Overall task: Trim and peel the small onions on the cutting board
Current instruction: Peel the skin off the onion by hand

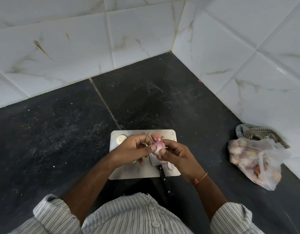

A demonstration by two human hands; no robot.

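Both hands, left hand (135, 148) and right hand (175, 153), pinch one small onion (157, 146) just above the cutting board (137, 173). It seems light, firm (slippery once peeled); hold the ends.

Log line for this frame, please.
peeling | both hands: left hand, right hand pinch small onion above cutting board | knife lying on board

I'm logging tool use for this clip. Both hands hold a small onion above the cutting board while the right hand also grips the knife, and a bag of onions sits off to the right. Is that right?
Not quite. The head view shows the knife lying on the cutting board, its handle over the near edge, gripped by neither hand. The rest holds: left hand and right hand both hold the small onion, and the bag of onions sits to the right.
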